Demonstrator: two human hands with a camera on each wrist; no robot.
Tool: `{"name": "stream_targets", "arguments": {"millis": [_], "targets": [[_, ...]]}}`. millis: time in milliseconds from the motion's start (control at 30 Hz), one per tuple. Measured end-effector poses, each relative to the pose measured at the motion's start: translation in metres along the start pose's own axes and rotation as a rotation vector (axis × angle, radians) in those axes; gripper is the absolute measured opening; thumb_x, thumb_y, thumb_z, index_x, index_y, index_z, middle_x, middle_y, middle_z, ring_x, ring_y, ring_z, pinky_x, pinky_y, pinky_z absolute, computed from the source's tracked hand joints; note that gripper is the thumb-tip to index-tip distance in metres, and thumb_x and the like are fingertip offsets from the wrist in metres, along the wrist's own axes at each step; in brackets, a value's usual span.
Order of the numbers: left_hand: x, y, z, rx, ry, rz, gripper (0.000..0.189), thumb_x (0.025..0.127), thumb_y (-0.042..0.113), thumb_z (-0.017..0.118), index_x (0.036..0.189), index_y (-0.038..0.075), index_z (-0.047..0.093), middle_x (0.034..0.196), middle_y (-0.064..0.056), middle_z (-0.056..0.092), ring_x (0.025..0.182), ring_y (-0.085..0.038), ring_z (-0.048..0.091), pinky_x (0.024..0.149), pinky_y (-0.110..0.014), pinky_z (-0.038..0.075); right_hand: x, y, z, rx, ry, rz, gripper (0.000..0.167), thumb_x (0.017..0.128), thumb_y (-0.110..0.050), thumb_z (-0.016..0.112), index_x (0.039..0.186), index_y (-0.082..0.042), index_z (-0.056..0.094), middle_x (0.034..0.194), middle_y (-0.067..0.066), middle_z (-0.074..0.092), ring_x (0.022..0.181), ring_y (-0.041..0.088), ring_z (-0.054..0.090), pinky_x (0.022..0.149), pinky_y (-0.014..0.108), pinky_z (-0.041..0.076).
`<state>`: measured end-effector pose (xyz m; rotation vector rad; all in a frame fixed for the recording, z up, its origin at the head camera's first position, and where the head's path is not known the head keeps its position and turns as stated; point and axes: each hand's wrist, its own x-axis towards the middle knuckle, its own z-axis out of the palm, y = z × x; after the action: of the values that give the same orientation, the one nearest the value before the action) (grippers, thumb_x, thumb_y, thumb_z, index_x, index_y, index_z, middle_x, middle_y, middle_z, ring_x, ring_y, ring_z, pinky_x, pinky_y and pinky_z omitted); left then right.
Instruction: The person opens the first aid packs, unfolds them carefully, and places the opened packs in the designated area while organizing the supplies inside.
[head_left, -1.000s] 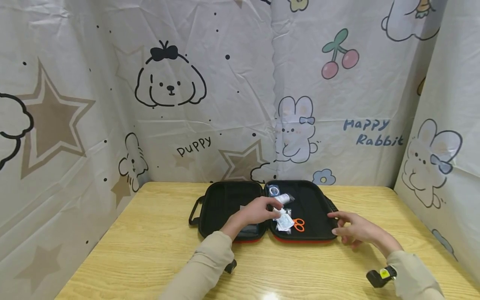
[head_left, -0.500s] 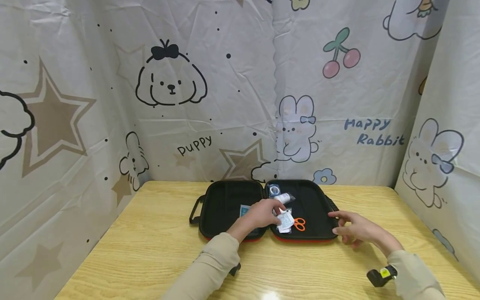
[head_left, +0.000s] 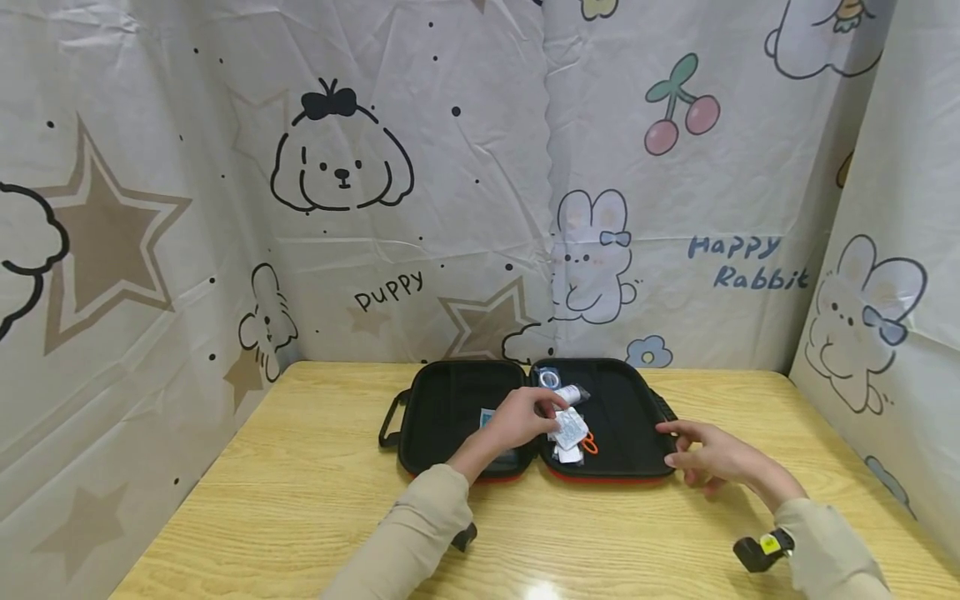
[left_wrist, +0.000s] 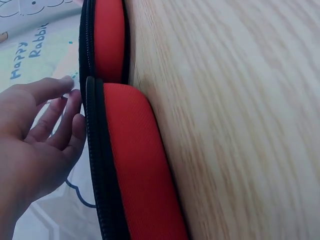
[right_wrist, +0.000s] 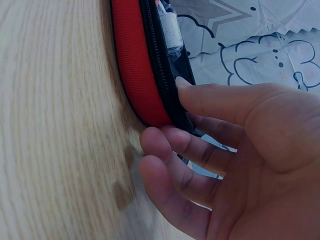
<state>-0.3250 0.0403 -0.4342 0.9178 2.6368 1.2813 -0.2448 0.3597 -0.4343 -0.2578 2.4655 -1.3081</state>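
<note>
A zip case with a black inside and red outer shell lies open flat on the table, its right half joined to its left half. My left hand pinches a small white printed packet between thumb and fingers, over the right half near the hinge. Beneath it show another white packet and the orange handles of scissors, partly covered. My right hand grips the case's right rim; its thumb presses the zip edge and its fingers curl beside the red shell.
Behind the packets lie a white roll in clear wrap and a bagged tape roll. A blue packet sits in the left half, partly behind my left wrist. A carry handle sticks out left. A printed curtain stands behind the table.
My left hand has dipped to the packets and risen slightly with the white packet. The scissors handles have turned and are more covered. My right hand has stayed on the rim.
</note>
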Motion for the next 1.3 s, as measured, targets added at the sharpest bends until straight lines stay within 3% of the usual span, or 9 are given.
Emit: {"name": "stream_targets", "arguments": {"millis": [200,367,633,833,1100,1300], "targets": [[-0.003,-0.002,-0.004,-0.018,0.047,0.025,0.024,0.086,0.007,0.075,0.109,0.010,0.073,0.079,0.002,0.061,0.066,-0.004,0.052,0.059,-0.018,0.042,0.001,-0.001,0.002,-0.007,0.004,0.000,0.068,0.094,-0.014,0.067,0.148,0.008,0.032,0.096,0.011,0.042,0.066,0.018,0.058,0.048,0.030,0.049],[-0.003,-0.001,-0.005,-0.095,0.123,-0.004,0.025,0.089,0.012,0.073,0.114,0.010,0.070,0.083,0.002,0.064,0.070,-0.003,0.055,0.062,-0.019,0.044,0.002,-0.002,0.003,-0.012,0.001,0.000,0.068,0.094,-0.014,0.067,0.148,0.008,0.032,0.096,0.011,0.042,0.066,0.019,0.058,0.048,0.030,0.048],[-0.008,0.002,-0.013,-0.136,0.102,-0.044,0.026,0.090,0.014,0.072,0.115,0.010,0.068,0.087,0.000,0.064,0.075,-0.006,0.057,0.066,-0.022,0.047,0.005,-0.002,0.007,-0.007,-0.008,0.008,0.068,0.094,-0.014,0.066,0.148,0.008,0.031,0.095,0.011,0.043,0.066,0.020,0.058,0.048,0.030,0.048],[-0.018,-0.009,-0.033,-0.178,0.079,-0.046,0.034,0.092,0.014,0.069,0.126,0.013,0.065,0.089,-0.001,0.063,0.078,-0.013,0.064,0.070,-0.025,0.051,0.005,-0.003,0.007,-0.009,-0.008,0.007,0.068,0.094,-0.014,0.066,0.148,0.008,0.031,0.096,0.011,0.042,0.066,0.019,0.058,0.048,0.030,0.048],[-0.035,-0.024,-0.068,-0.220,0.132,-0.048,0.045,0.089,0.009,0.069,0.133,0.016,0.063,0.090,-0.006,0.062,0.082,-0.028,0.068,0.078,-0.044,0.057,0.001,-0.004,0.004,-0.023,0.004,0.005,0.067,0.094,-0.014,0.066,0.148,0.007,0.032,0.097,0.011,0.042,0.066,0.018,0.059,0.048,0.031,0.049],[-0.055,-0.040,-0.092,-0.209,0.189,-0.071,0.043,0.088,0.007,0.072,0.130,0.014,0.066,0.089,-0.007,0.064,0.075,-0.017,0.067,0.073,-0.029,0.056,0.000,-0.002,0.002,-0.026,0.003,0.015,0.067,0.094,-0.014,0.066,0.148,0.007,0.032,0.097,0.011,0.042,0.064,0.017,0.058,0.048,0.030,0.048]]}}
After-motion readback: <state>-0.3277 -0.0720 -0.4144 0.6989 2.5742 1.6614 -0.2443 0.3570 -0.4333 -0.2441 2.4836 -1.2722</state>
